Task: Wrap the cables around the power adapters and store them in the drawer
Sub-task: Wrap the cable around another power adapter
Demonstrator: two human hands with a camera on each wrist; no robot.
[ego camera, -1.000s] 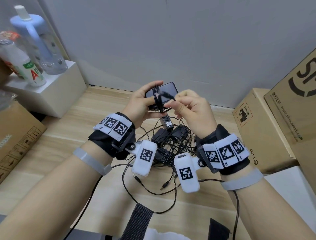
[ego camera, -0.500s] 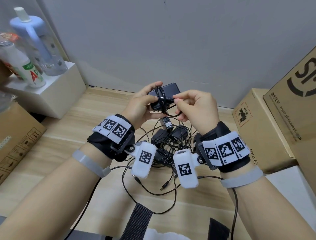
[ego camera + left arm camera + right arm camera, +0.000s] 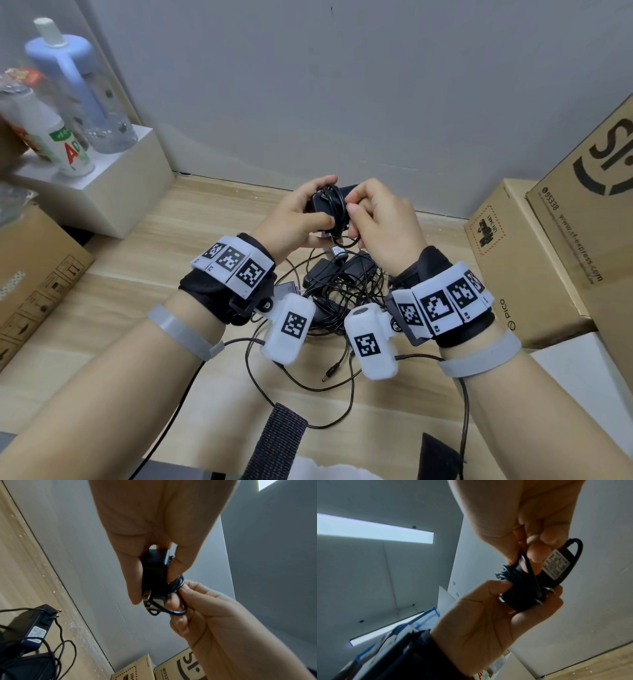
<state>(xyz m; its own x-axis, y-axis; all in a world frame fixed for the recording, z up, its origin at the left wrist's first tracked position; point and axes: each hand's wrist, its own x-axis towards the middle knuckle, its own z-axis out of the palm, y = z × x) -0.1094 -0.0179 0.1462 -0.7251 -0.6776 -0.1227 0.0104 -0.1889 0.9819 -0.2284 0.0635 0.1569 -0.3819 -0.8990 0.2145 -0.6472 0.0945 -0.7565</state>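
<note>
Both hands, left hand (image 3: 294,219) gripping the power adapter (image 3: 153,569), right hand (image 3: 380,222) pinching its wrapped cable (image 3: 515,574).

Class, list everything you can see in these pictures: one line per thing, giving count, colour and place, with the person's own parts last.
held adapter: one, black, cable wound round it, between both hands
adapters on table: several, black, in a tangle of cables, exact count unclear
loose cables: black, spread over the table
table: one, light wood
cardboard boxes: three, brown, two right, one left
white box: one, far left
bottles: at least two, on the white box
wrist bands: two, white with black markers
left hand: grips the held adapter
right hand: pinches the cable
</note>
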